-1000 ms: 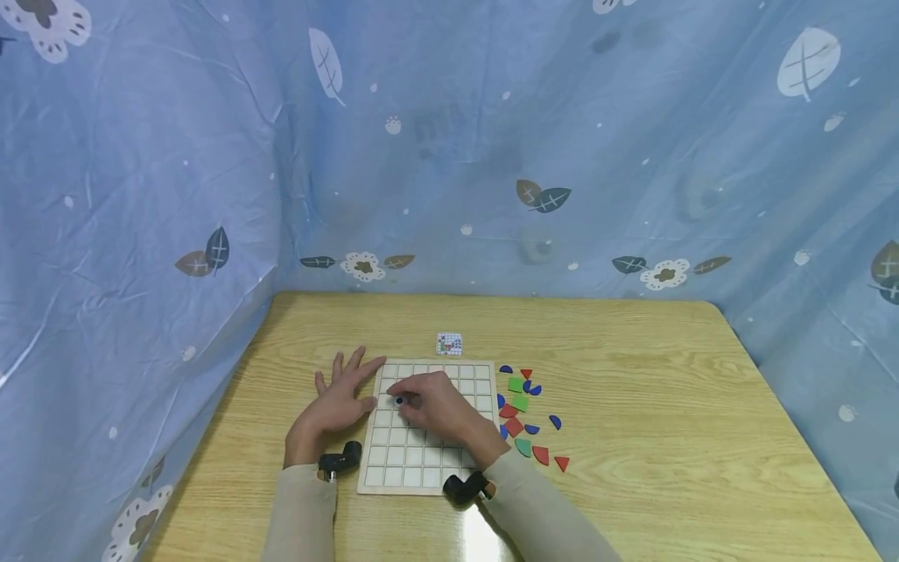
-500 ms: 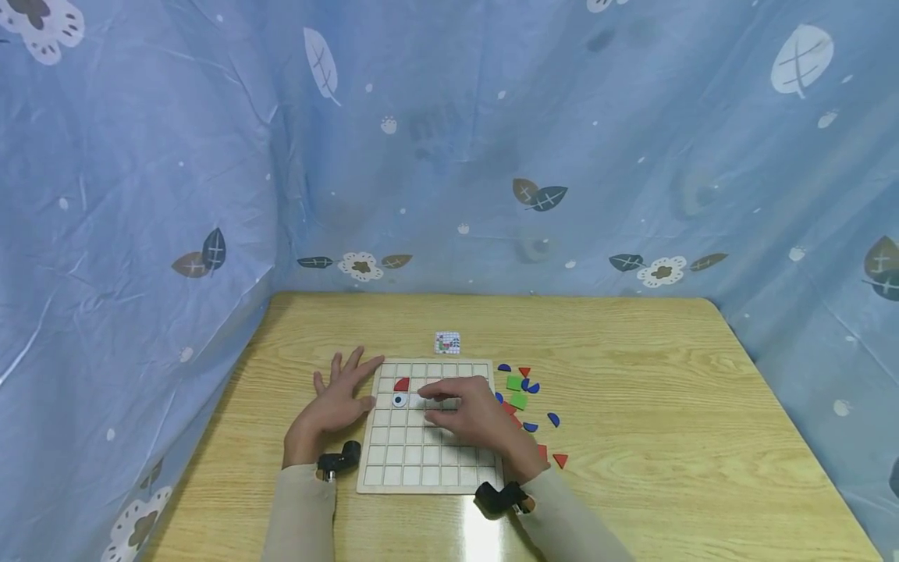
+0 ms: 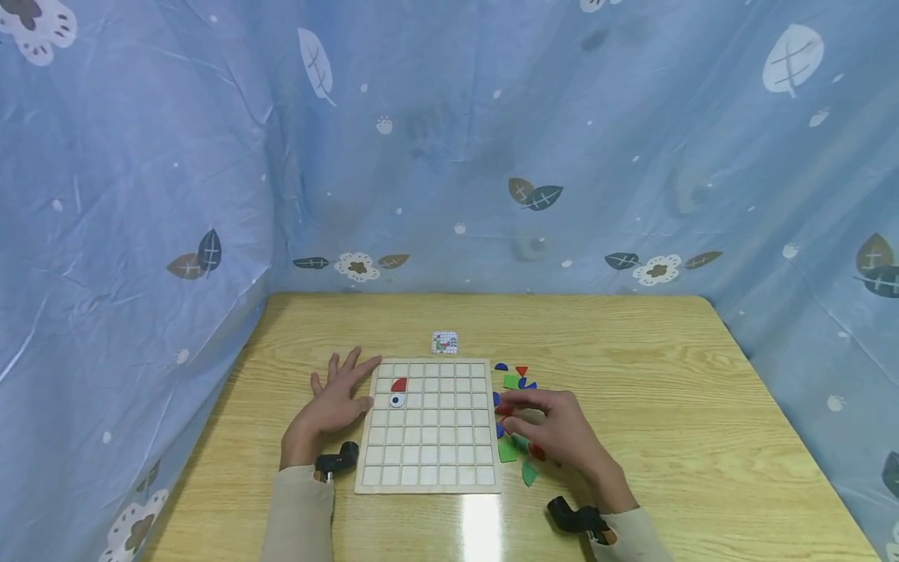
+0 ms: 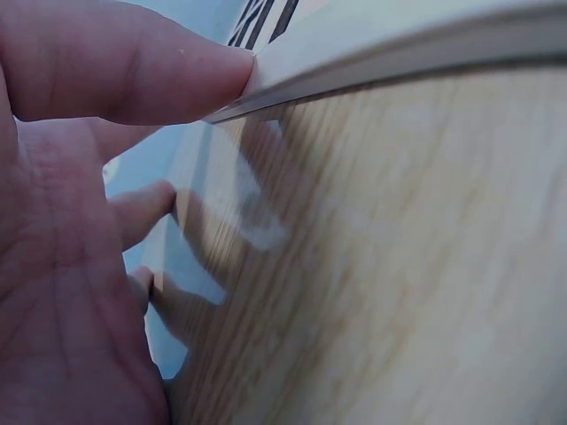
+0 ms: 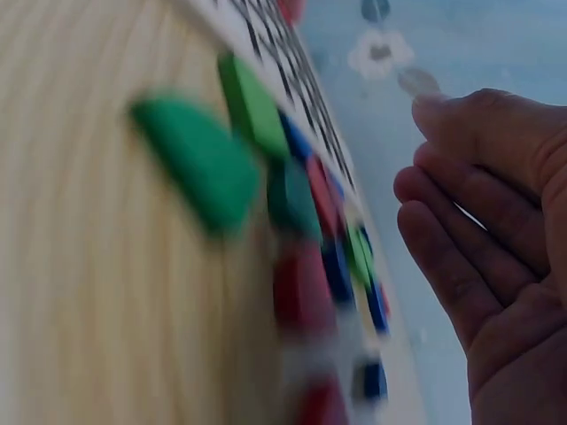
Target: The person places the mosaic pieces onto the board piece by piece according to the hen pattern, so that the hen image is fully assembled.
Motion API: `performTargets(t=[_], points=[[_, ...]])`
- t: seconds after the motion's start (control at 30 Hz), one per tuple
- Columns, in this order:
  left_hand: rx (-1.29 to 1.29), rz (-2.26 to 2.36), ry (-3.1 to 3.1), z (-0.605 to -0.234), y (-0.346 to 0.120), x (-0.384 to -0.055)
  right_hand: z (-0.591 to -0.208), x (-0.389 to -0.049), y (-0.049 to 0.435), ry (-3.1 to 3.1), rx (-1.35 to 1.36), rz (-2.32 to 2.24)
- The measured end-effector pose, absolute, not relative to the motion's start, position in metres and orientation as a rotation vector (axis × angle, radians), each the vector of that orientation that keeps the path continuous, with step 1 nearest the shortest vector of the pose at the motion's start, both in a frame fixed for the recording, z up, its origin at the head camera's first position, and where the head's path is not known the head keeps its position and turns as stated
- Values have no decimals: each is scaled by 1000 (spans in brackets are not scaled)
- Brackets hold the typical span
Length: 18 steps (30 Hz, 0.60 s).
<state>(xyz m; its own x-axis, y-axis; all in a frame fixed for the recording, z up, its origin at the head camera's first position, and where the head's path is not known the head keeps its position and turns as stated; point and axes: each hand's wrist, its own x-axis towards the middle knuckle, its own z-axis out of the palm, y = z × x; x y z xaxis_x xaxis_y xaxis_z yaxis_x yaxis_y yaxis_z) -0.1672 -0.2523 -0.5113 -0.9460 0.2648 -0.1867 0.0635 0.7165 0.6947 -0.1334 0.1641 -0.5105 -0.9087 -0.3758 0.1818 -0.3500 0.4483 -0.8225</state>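
Note:
A pale gridded board (image 3: 428, 476) lies on the table. My left hand (image 3: 339, 402) rests at its left edge, fingers spread; in the left wrist view the thumb (image 4: 177, 75) touches the board's rim. On the board sit a red quarter-circle piece (image 3: 399, 385) and, just below it, a white round piece with a dark dot (image 3: 396, 400). My right hand (image 3: 555, 425) hovers over the loose pieces to the right of the board, with thumb and fingers apart and nothing between them. In the right wrist view a green rounded piece (image 5: 197, 164) lies nearest the camera.
A small card with a printed grid picture (image 3: 445, 343) lies behind the board. Loose pieces flank the board's right edge, among them a red triangle (image 3: 522, 371), a blue half circle (image 3: 501, 367) and a green square (image 3: 507, 450). A blue patterned curtain (image 3: 435, 156) surrounds the table.
My right hand has let go of the white round piece, leaving it on the board, and moved right over the loose pieces. The red quarter circle has come into view. My left hand stays put.

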Motion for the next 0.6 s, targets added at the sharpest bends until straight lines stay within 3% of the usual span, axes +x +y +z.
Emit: performTargets(t=[0.3,0.6], points=[[255,1067,2637,-510,-252,-167,-518,-100,215,2841,-443,-1348],[266,1066,2649,-514,-253,-168,-525,-77,227,2825,-337,-1292]])
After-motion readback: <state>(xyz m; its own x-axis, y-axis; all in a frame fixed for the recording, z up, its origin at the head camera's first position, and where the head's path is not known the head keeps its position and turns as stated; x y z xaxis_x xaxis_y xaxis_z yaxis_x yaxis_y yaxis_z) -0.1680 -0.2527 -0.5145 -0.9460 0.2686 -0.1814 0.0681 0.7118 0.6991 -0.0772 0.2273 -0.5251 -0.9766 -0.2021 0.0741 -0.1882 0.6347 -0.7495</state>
